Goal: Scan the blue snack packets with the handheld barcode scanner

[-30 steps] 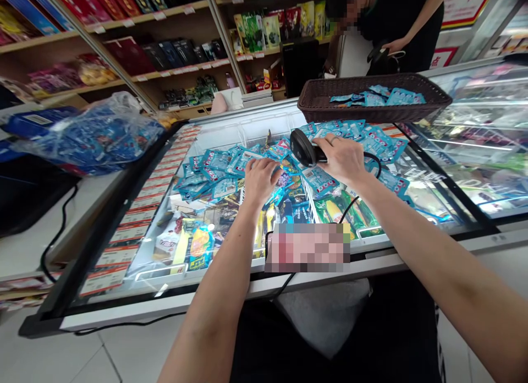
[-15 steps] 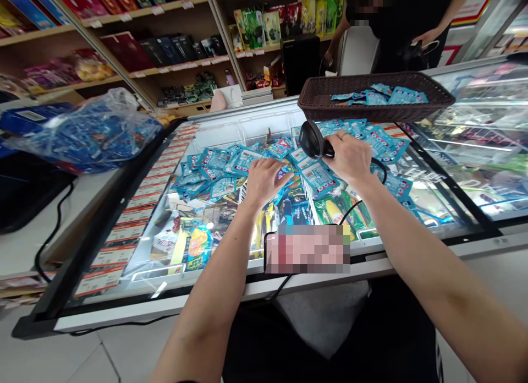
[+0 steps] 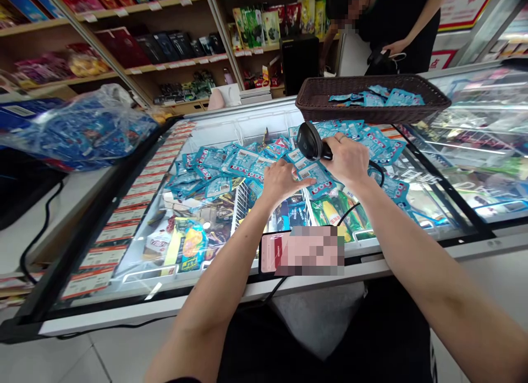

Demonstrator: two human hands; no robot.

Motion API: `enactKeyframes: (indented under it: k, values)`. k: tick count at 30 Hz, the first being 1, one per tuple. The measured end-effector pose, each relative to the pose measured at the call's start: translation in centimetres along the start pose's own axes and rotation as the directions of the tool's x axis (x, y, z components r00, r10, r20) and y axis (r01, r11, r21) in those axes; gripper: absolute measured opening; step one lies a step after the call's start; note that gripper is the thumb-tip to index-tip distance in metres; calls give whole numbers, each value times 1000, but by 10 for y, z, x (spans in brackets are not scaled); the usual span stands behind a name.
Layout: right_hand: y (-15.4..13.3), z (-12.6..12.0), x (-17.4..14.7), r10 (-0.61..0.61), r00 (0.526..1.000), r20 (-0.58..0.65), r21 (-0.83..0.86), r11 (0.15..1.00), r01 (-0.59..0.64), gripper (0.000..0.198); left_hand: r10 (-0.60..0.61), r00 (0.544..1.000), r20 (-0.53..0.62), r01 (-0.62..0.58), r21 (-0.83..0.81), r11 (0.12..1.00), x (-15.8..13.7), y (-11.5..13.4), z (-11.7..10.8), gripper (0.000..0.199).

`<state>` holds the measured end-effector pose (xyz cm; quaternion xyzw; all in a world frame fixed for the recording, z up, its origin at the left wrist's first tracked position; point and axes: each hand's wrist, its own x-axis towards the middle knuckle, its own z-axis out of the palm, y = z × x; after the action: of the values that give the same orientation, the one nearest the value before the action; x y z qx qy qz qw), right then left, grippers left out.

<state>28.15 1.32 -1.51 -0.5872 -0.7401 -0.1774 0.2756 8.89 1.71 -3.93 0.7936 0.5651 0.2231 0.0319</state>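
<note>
My right hand (image 3: 348,158) is wrapped round the handle of a black barcode scanner (image 3: 308,142), its head pointing left above the packets. Left of it, my left hand (image 3: 282,182) hovers low over the pile, thumb held well away from the fingers; I see nothing in it. Blue flat packets (image 3: 243,162) are spread in a loose heap across the glass top of a freezer (image 3: 218,121). One packet (image 3: 315,176) with a white barcode label lies below the scanner, between my hands. A phone (image 3: 270,253) lies at the near edge, its screen partly blurred out.
A brown woven basket (image 3: 305,99) holding several blue packets stands at the back right. To the left is a clear plastic bag (image 3: 103,124) of blue packs. The scanner's black cable (image 3: 348,212) runs towards me. Across the freezer a person (image 3: 406,20) leans forward.
My left hand has moved right, closer to the scanner, and its thumb has spread outward. The scanner stays in my right hand. The person opposite has leaned to the left.
</note>
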Motion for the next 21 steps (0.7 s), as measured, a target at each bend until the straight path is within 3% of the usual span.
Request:
enactKeyframes:
  k: [5, 9, 11, 15, 21]
  values:
    - [0, 0, 0, -17, 999, 38, 0, 1000, 17, 30, -91, 992, 90, 112, -282, 953, 1, -16, -5, 48]
    - [0, 1, -1, -37, 998, 60, -11, 999, 38, 30, -134, 991, 13, 118, -560, 820, -2, -37, -11, 41]
    - [-1, 1, -1, -50, 996, 68, -8, 999, 51, 30, -152, 986, -68, 87, -569, 818, -2, -48, -15, 39]
    - [-2, 1, -3, -90, 993, 81, 7, 996, 90, 31, -121, 964, -235, 5, -442, 897, -4, -64, -23, 36]
    - [-4, 1, -5, -153, 984, 88, 32, 988, 151, 29, -84, 960, -269, -4, -310, 951, -12, -73, -26, 43]
